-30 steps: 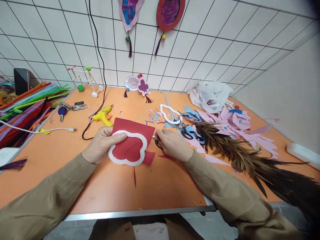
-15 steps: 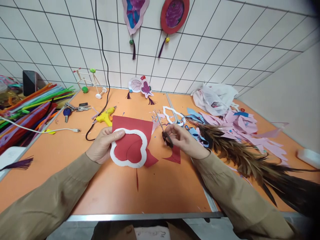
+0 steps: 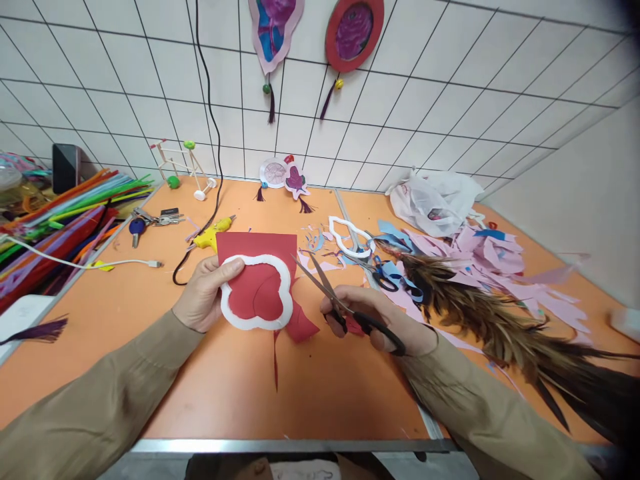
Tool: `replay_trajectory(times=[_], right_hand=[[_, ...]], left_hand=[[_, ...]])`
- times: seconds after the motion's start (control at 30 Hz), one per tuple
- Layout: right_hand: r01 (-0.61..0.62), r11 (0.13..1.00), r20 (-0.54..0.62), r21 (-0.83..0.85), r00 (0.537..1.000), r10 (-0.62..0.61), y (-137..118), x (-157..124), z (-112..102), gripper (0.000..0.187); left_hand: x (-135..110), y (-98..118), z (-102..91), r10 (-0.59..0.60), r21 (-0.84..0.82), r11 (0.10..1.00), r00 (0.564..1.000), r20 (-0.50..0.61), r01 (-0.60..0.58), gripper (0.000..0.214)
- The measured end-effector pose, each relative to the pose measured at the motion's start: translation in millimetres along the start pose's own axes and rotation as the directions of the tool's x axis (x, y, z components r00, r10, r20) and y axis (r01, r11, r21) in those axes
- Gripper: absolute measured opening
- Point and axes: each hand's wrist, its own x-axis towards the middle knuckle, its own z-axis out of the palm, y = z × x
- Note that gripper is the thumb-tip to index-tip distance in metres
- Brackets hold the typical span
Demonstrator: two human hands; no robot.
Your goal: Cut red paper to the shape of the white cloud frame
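Note:
My left hand (image 3: 205,293) pinches a red paper sheet (image 3: 260,250) together with a white lobed outline frame (image 3: 287,293) laid on it, thumb on the frame's upper left. My right hand (image 3: 373,320) is closed around black-handled scissors (image 3: 333,297). Their blades are parted and point up-left toward the right edge of the red paper, a little apart from it. A small red offcut (image 3: 303,325) hangs below the frame. A thin red sliver (image 3: 275,360) lies on the orange table (image 3: 225,387).
A yellow glue gun (image 3: 213,233) and black cable (image 3: 200,80) lie behind the paper. Pipe cleaners (image 3: 55,220), keys (image 3: 150,220) and a white cable (image 3: 100,264) are at left. Brown feathers (image 3: 500,320), pink scraps (image 3: 480,250), a white bag (image 3: 430,197) and another white frame (image 3: 347,237) are at right.
My right hand lifted the scissors off the table, turned them and drew back toward me; the blades now point at the red paper. My left hand kept holding the paper.

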Motion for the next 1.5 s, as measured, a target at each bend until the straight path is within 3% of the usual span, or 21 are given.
replay_trajectory(times=[0.2,0.63,0.97,1.5], right_hand=[[-0.057,0.996,0.014,-0.064,0.998,0.058,-5,-1,2,0.048],[-0.081,0.995,0.037,-0.064,0.996,0.084,-6,1,2,0.054],[-0.048,0.985,-0.009,-0.164,0.999,0.048,-7,5,10,0.039],[-0.096,0.901,-0.138,-0.422,0.99,0.04,-15,4,14,0.029]], left_hand=[[2,1,-0.8,0.025,-0.032,0.999,0.998,-0.052,-0.027,0.018],[0,2,1.7,0.03,-0.02,0.999,0.997,-0.069,-0.032,0.016],[-6,-2,6.8,-0.032,0.22,0.975,0.997,0.067,0.016,0.017],[-6,-2,9.6,-0.084,0.216,0.974,0.994,0.071,0.067,0.018]])
